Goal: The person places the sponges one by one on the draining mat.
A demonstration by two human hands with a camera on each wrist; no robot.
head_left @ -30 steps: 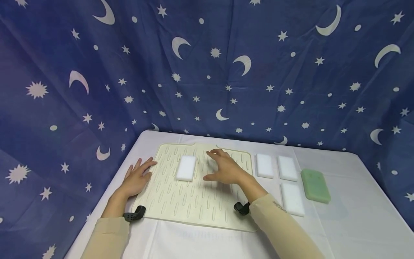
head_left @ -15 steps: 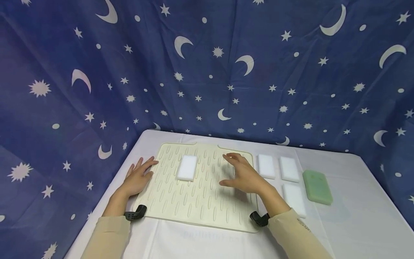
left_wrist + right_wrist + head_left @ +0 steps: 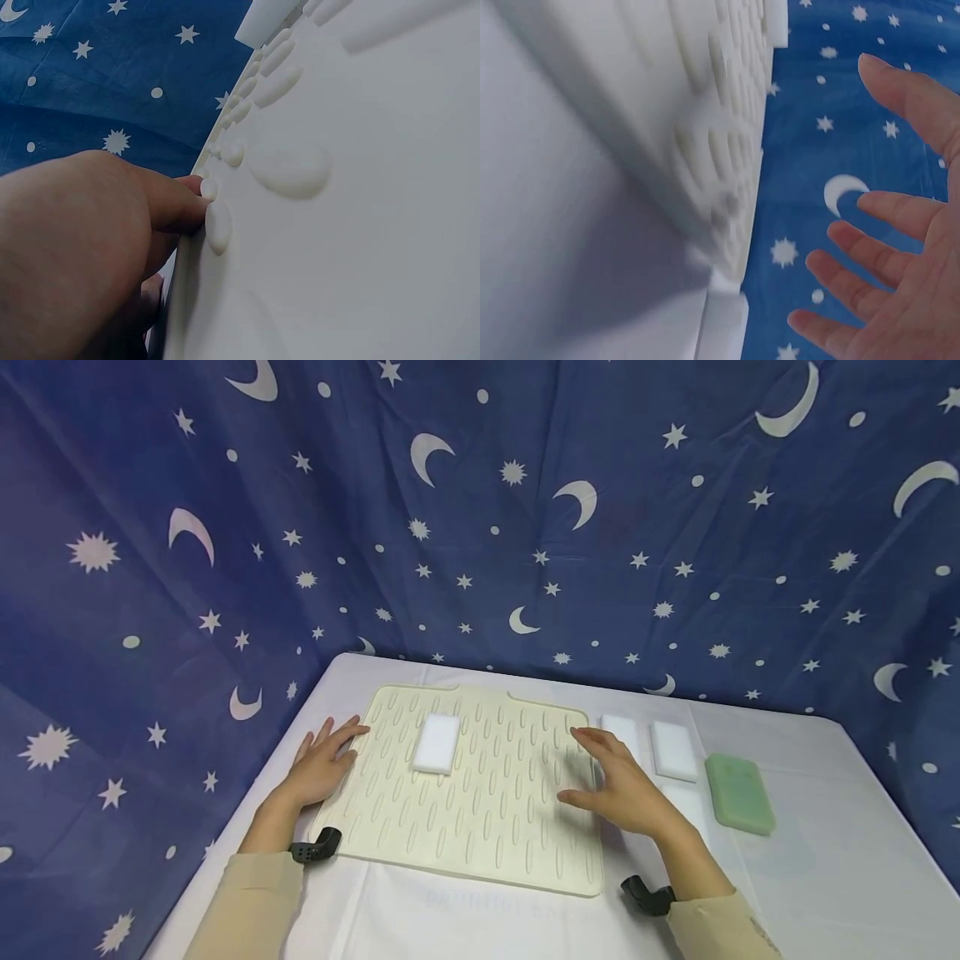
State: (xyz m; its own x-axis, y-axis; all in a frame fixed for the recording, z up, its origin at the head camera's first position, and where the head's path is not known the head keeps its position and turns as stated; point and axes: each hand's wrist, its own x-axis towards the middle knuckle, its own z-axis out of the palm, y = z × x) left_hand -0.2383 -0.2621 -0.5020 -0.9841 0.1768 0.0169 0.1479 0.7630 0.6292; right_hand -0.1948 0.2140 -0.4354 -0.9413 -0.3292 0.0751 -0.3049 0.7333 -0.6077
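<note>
A cream drying mat point(image 3: 480, 827) with raised oval ribs lies flat on the table. One white sponge point(image 3: 437, 743) sits on its left half. My left hand point(image 3: 318, 770) rests along the mat's left edge with its fingers extended; up close in the left wrist view, the fingertips point(image 3: 196, 214) touch that edge. Over the mat's right edge hovers my right hand point(image 3: 622, 789), fingers spread and thumb apart, holding nothing. The right wrist view shows the same hand point(image 3: 900, 292) clear of the mat. Behind it, white sponges are partly covered.
Right of the mat lie three white sponges: a left one point(image 3: 622, 727), a middle one point(image 3: 673, 752) and a nearer one point(image 3: 688, 806). Beyond them is a thicker green block point(image 3: 741, 793). A white cloth covers the table point(image 3: 817, 852); a starry blue curtain point(image 3: 480, 510) hangs behind.
My right hand has moved right across the mat, from beside the white sponge to the right edge, staying spread. The left hand and the sponges keep their places.
</note>
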